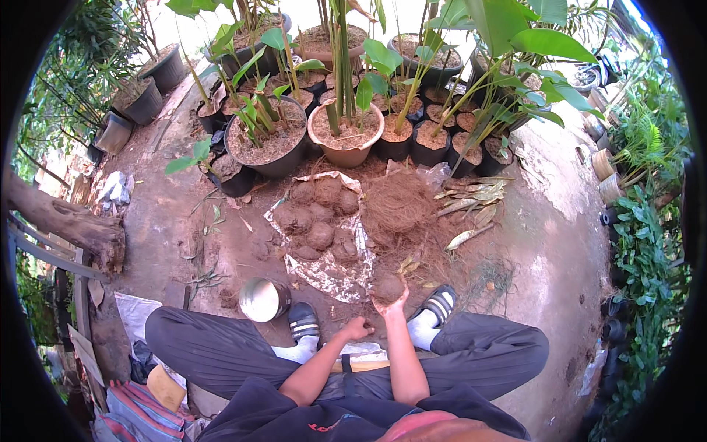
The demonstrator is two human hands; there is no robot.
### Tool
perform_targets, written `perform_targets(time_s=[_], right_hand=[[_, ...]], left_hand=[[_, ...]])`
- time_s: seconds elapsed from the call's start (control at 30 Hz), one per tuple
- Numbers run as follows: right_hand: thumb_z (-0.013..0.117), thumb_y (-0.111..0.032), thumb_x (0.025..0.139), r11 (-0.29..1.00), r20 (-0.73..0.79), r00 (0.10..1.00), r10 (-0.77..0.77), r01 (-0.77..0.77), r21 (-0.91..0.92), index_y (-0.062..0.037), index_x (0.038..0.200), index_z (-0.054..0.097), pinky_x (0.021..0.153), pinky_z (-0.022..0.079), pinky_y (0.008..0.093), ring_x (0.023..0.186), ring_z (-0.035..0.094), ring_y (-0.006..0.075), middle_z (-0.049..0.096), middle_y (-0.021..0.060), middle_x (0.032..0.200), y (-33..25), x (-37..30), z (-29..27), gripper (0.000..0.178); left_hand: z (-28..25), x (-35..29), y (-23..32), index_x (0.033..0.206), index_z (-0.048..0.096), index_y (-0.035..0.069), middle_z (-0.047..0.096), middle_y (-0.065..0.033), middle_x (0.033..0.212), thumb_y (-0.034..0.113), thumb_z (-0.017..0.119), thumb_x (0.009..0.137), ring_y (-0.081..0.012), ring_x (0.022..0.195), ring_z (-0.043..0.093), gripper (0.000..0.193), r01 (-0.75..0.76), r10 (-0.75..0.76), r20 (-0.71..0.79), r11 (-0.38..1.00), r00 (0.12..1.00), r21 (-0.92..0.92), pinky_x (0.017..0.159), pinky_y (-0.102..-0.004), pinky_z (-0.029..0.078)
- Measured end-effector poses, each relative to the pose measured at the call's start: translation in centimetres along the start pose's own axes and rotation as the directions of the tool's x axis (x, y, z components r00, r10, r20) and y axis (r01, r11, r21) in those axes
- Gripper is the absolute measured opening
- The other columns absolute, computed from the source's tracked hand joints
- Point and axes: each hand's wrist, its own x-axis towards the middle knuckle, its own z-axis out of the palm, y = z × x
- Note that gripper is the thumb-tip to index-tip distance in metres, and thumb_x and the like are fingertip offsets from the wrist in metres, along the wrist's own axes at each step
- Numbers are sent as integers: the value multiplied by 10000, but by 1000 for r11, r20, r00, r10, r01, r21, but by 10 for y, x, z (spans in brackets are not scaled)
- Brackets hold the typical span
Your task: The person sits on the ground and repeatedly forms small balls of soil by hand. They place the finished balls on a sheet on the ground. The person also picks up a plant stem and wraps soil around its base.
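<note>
Several already rounded brown balls [320,235] sit on the white sheet [340,278] at centre, the right hand [395,303] cups 1 fibre ball [387,287] at lower centre, the left hand [359,328] curls nearby, its contents unclear, and unshaped loose fibre [401,202] lies heaped right of centre

The ball [387,286] in the right hand [395,302] looks rough, matt and fibrous, with coarse, stringy fibre [401,202] beyond it, a crinkled, plastic-looking sheet [337,278] just ahead of the left hand [358,328], and a smooth-looking bucket [262,300] to that hand's left.
</note>
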Motion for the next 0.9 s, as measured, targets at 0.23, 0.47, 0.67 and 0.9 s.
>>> perform_targets(time_s=[0.23, 0.47, 0.67, 0.9], right_hand=[[533, -549, 810, 999, 62, 997, 37, -35, -30, -118, 964, 618, 637, 504, 437, 756, 606, 259, 627, 60, 848, 2, 4, -6, 465], [487, -539, 846, 986, 7, 1000, 14, -13, -169, -108, 1024, 628, 713, 522, 418, 805, 635, 259, 665, 68, 929, 15, 24, -29, 488], [464, -543, 867, 943, 106, 994, 1, 35, -332, -70, 1170, 572, 811, 516, 431, 967, 624, 260, 633, 88, 1109, 31, 37, -41, 572], [392, -828, 753, 900, 37, 992, 122, -95, -426, -66, 1183, 547, 904, 488, 472, 1026, 597, 299, 600, 137, 1144, 58, 2, -7, 889]], left_hand=[[-48, -3, 34, 1159, 640, 59, 575, -232, 1225, 304, 613, 836, -343, 1156, 545, 406, 101, -111, -74, 987, 991, -124, 992, -400, 415], [-89, -12, 35, 1181, 607, -6, 286, -338, 1425, 322, 526, 854, -440, 1387, 162, 470, 96, -72, -290, 993, 954, 72, 1165, -422, 78], [-103, -36, 106, 1206, 566, 0, 521, -196, 1278, 243, 491, 929, -353, 1208, 471, 377, -243, 58, -731, 959, 680, -149, 1039, -400, 342], [-70, -38, 103, 916, 659, 28, 592, -160, 1060, 264, 754, 733, -311, 1053, 551, 313, -235, 255, -861, 958, 440, 164, 946, -404, 410]])
